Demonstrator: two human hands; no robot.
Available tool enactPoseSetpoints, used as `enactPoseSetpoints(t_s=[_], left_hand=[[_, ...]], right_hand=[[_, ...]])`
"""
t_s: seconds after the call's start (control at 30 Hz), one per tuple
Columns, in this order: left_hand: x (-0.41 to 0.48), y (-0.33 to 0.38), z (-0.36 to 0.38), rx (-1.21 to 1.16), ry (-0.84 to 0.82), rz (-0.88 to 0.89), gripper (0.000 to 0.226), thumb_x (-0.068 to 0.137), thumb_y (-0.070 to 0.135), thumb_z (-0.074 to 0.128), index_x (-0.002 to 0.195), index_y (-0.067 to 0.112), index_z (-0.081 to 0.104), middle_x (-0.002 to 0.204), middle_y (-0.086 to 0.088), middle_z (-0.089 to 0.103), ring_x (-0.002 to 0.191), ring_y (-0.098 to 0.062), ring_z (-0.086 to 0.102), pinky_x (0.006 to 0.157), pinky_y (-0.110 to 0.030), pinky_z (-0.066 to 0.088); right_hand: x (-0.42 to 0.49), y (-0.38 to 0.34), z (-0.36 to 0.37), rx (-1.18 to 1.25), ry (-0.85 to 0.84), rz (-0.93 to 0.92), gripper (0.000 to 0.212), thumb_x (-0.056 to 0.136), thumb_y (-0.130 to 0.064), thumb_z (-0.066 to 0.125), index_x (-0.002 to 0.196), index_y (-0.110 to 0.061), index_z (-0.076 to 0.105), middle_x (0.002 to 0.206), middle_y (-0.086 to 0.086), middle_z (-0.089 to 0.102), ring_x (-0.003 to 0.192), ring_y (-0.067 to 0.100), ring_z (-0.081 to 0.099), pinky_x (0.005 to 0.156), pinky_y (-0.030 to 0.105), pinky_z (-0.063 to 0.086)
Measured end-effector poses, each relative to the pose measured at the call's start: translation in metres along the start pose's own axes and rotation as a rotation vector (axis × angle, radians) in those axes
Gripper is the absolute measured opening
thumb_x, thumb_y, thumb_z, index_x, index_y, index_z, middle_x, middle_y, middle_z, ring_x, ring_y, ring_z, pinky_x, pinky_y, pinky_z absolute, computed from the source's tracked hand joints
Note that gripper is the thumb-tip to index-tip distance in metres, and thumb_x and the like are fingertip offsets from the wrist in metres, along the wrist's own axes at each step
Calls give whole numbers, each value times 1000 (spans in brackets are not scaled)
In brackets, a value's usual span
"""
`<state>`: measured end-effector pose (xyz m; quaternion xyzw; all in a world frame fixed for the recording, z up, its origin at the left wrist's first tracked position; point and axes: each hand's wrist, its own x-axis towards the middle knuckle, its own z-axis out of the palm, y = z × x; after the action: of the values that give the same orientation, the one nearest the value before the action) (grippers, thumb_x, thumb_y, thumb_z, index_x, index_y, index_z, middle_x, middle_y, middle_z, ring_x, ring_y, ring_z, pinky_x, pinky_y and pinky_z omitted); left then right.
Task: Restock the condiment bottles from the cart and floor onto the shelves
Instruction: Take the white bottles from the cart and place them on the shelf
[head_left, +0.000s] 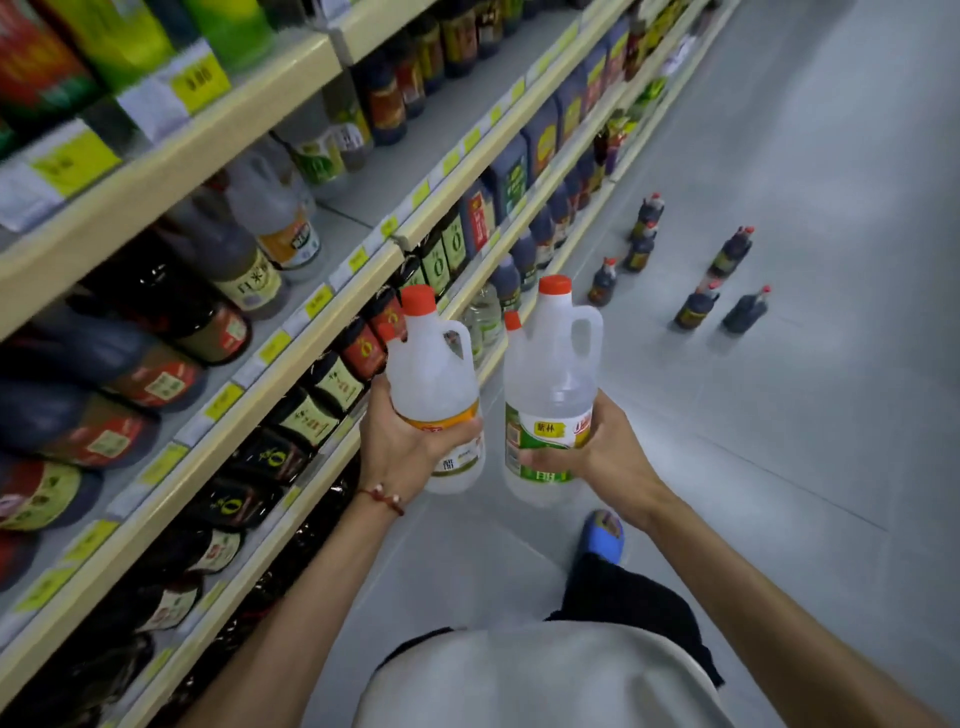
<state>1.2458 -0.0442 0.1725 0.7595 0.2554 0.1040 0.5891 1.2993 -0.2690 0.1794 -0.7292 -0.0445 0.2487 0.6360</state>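
An orange-labelled jug (431, 374) and a green-labelled jug (550, 374), both translucent, orange-capped and apparently filled with colourless liquid, are held upright side by side above the floor (779, 441), just beside the shelves (249, 395) stocked with dark sauce bottles (306, 418). The former is clasped round its lower body by the left hand (410, 447), the latter likewise by the right hand (608, 452), both forearms being extended forward. Several small dark bottles (696, 309) are noted standing on the floor further along the aisle.
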Motion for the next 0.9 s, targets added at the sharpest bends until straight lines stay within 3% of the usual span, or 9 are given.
enactPoseSetpoints(t_s=[0.1,0.2,0.27,0.37,0.53,0.63,0.73,0.9], left_hand=[[24,19,32,45,86,-30,98,36,53,93,123,26,55,113,11,69,103,-7,68,87,-38,61],[41,34,61,82,164,-58,93,40,58,96,122,32,60,112,12,73,104,-13,71,86,-42,61],[53,45,79,93,227,-91,90,41,59,97,119,34,61,109,12,74,100,-19,72,81,-44,62],[73,60,102,60,341,-127,95,40,55,95,124,32,59,114,13,71,106,-11,69,90,-41,60],[111,72,121,73,491,-191,95,38,49,94,123,27,57,113,11,70,104,-11,68,87,-43,61],[135,81,125,153,543,-190,87,41,49,94,117,27,57,107,15,68,98,-9,67,78,-37,60],[166,89,126,266,585,-201,82,45,51,96,111,25,54,101,14,65,92,-16,64,65,-27,51],[219,88,121,270,661,-235,84,48,53,97,114,22,55,105,9,66,94,-20,63,69,-29,49]], right_hand=[[46,-14,-41,-38,-97,-35,65,65,-3,95,117,-26,63,104,-13,78,96,10,76,73,19,59],[90,-30,-78,-86,-195,-82,64,65,-6,96,118,-25,65,107,-8,78,99,14,75,77,23,61],[119,-40,-97,-123,-244,-126,74,61,-16,99,126,-19,64,111,-4,77,103,17,75,82,27,62],[162,-57,-118,-156,-310,-169,82,59,-18,101,130,-13,61,114,-1,77,104,17,74,81,26,61],[228,-74,-130,-205,-402,-208,96,53,-26,104,136,-16,55,122,0,73,109,17,73,88,31,63],[263,-87,-125,-205,-449,-221,97,55,-19,104,137,-19,53,124,-2,72,110,13,72,88,27,62],[301,-102,-113,-210,-495,-240,90,59,-6,101,135,-22,54,121,-4,72,108,8,71,82,20,59],[361,-122,-90,-219,-559,-257,89,59,2,98,136,-17,56,120,-4,74,109,10,72,87,24,60]])
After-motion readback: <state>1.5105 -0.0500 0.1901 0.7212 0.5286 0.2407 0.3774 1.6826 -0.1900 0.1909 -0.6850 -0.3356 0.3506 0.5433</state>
